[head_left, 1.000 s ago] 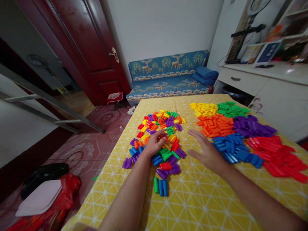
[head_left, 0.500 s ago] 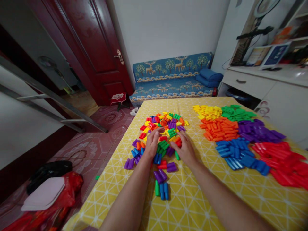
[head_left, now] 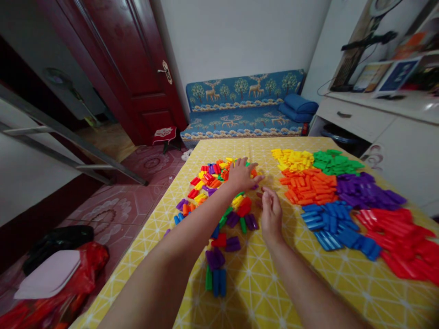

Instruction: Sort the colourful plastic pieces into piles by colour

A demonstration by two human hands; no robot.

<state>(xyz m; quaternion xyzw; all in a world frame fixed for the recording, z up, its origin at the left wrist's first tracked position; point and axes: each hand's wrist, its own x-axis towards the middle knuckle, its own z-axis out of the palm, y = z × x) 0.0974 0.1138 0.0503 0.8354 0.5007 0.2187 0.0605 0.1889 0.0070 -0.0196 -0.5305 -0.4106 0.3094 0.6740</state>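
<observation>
A mixed-colour heap of small plastic building pieces [head_left: 198, 185] spreads over the left part of the table. My left hand [head_left: 243, 175] reaches over the heap's far right side, palm down with fingers spread; what lies beneath it is hidden. At the heap's right edge, my right hand [head_left: 271, 212] is on its side, fingers stretched and slightly curved, with no piece visible in it. Red pieces [head_left: 244, 207] and purple pieces [head_left: 251, 222] lie just left of my right hand. Closer to me are blue pieces [head_left: 219, 282] beside a green piece [head_left: 209, 278].
Sorted piles stand on the right of the yellow tablecloth [head_left: 267, 292]: yellow [head_left: 293, 160], green [head_left: 334, 161], orange [head_left: 308, 186], purple [head_left: 366, 189], blue [head_left: 331, 219] and red [head_left: 401, 237]. Behind are a blue sofa [head_left: 240, 119] and a white cabinet [head_left: 363, 119]. A metal ladder [head_left: 85, 153] leans at left.
My left hand has swung right and forward across the heap, its fingers now spread. My right hand has come back slightly toward me. The red and purple pieces by it have shifted.
</observation>
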